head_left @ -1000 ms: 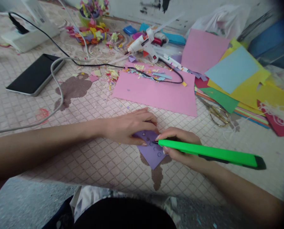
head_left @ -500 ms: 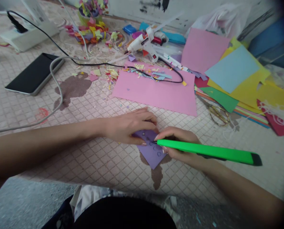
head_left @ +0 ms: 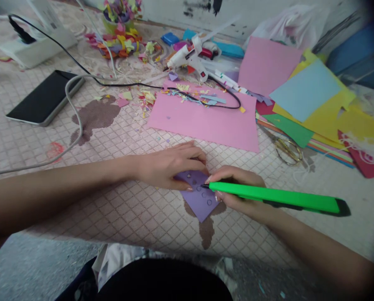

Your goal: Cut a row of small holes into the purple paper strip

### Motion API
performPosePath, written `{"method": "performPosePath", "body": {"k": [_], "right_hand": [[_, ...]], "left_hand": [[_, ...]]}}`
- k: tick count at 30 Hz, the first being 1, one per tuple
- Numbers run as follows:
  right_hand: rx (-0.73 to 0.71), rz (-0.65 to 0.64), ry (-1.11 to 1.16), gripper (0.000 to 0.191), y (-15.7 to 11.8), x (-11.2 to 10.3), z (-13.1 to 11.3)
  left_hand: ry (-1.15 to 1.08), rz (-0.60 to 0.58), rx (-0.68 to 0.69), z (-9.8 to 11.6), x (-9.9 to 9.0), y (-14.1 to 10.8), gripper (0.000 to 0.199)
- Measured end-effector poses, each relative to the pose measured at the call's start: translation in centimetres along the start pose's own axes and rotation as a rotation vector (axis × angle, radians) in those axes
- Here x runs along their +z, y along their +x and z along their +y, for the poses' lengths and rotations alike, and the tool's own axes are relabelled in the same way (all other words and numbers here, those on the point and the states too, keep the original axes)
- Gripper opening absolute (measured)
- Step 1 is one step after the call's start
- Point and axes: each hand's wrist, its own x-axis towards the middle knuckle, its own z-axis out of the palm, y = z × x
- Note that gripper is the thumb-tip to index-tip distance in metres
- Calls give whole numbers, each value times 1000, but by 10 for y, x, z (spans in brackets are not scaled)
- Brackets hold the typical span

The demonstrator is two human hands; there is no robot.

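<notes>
A small piece of purple paper (head_left: 201, 211) with several small circles marked on it lies on the quilted tablecloth. My left hand (head_left: 171, 165) holds it down, thumb on its left part and fingers curled over its upper edge. The fingers of my right hand (head_left: 237, 179) are closed around a green utility knife (head_left: 277, 197) with a black end. Its thin dark tip points left and is at the paper, close to the circles. Whether the tip touches the surface I cannot tell.
Beyond my hands lies a pink sheet (head_left: 202, 125) with paper scraps and a cable across it. A white glue gun (head_left: 188, 58) stands behind it. Scissors (head_left: 285, 150) and coloured paper (head_left: 306, 90) are at right; a dark phone (head_left: 44, 98) and power strip (head_left: 38, 48) are at left.
The green utility knife has shifted slightly to the right, its tip drawn back a little from where it was among the circles. My left hand and the purple paper have stayed in place.
</notes>
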Motion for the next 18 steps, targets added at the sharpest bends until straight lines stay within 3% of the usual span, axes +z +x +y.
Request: {"method": "performPosePath", "body": {"k": [18], "right_hand": [[-41,-12,-47,23,3,1,-5]], "left_hand": [[-1,2,6,0,0,0,34]]}}
